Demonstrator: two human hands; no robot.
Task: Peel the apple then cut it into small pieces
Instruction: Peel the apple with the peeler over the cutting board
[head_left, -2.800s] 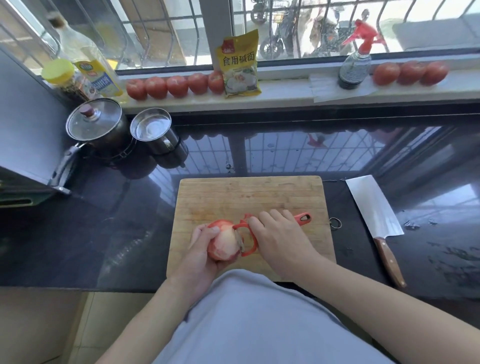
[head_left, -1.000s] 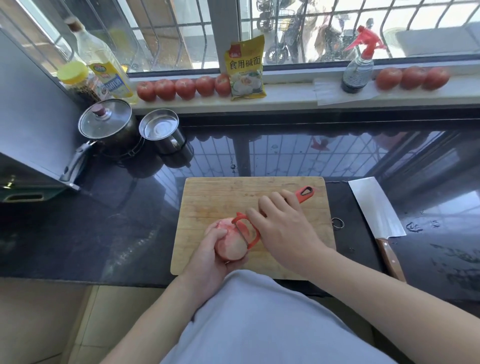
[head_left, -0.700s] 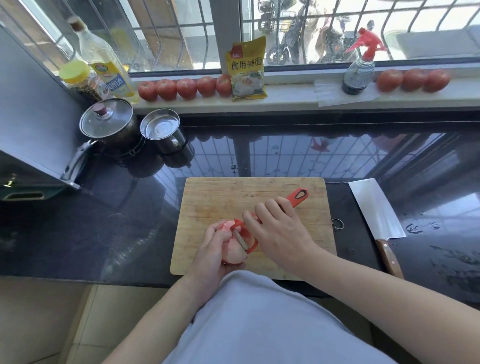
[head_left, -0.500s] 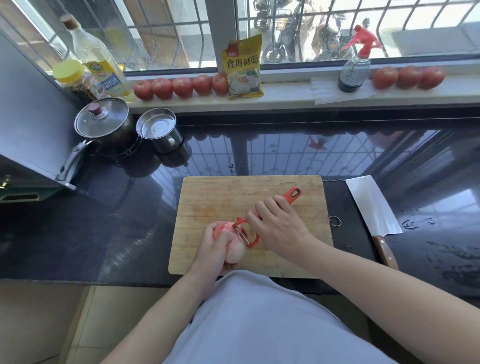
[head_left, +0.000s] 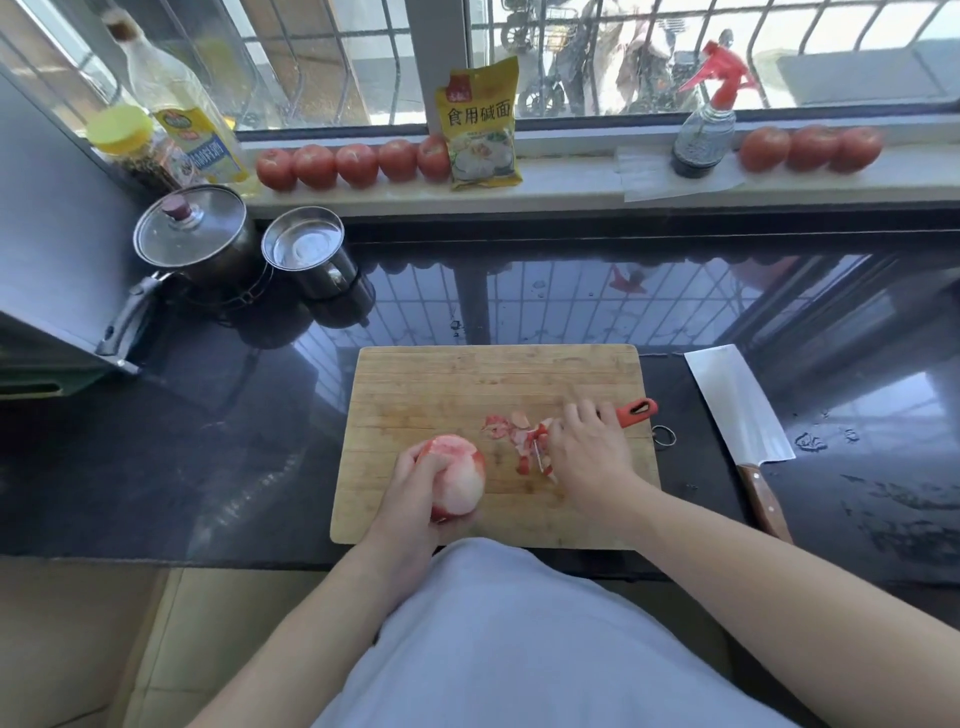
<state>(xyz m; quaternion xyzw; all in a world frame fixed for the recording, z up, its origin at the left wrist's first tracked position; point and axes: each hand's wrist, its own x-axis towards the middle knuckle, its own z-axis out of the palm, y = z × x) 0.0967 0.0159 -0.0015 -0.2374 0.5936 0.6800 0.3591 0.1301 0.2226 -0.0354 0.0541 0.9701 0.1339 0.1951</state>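
Note:
A mostly peeled apple, pale with a little red skin left, is gripped by my left hand over the near left part of the wooden cutting board. My right hand holds the red-handled peeler low over the board's right side, well apart from the apple. Red peel scraps lie on the board just left of the peeler's head. A cleaver with a wooden handle lies on the counter right of the board.
A lidded pot and a steel cup stand at the back left of the black counter. The windowsill holds tomatoes, a yellow packet, a spray bottle and an oil bottle.
My right hand has moved the peeler off the apple to the right and down onto the board, where peel scraps now lie. My left hand keeps holding the apple.

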